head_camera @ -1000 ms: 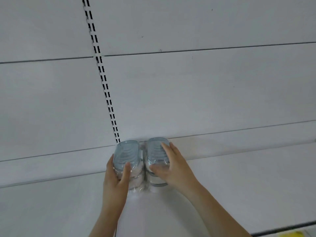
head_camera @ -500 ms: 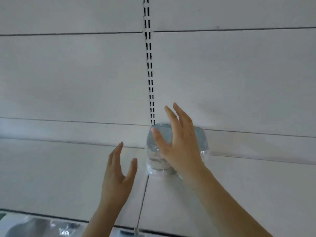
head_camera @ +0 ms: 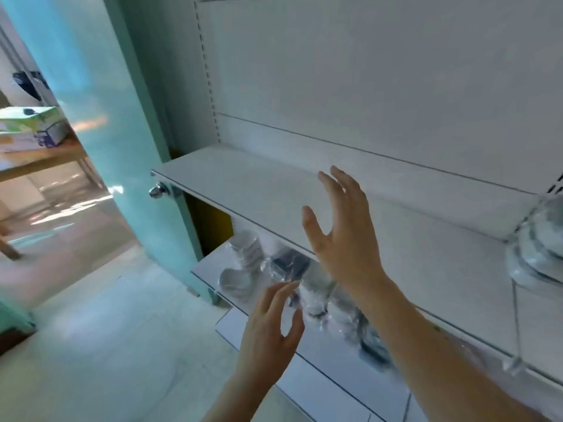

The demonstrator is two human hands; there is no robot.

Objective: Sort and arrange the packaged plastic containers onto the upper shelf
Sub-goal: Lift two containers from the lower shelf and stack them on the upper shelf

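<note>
Wrapped clear plastic containers point(head_camera: 539, 248) with grey-blue lids stand on the white upper shelf point(head_camera: 243, 178) at the far right edge of the view. Several more wrapped containers point(head_camera: 323, 296) and white bowls point(head_camera: 243, 254) lie on the lower shelf point(head_camera: 207, 266), partly hidden under the upper one. My right hand point(head_camera: 344, 236) hovers over the upper shelf's front edge, fingers spread, holding nothing. My left hand point(head_camera: 271, 327) is lower, in front of the lower shelf's containers, open and empty.
A teal pillar point(head_camera: 122, 132) stands left of the shelving, with a chrome knob point(head_camera: 158, 190) at the upper shelf's corner. Beyond the pillar is a wooden table point(head_camera: 39, 159) with boxes. Pale floor tiles point(head_camera: 91, 345) lie below left.
Both hands let go of the containers on the upper shelf and pulled back. The view swung left and down, so the placed containers now sit at the far right and the lower shelf shows.
</note>
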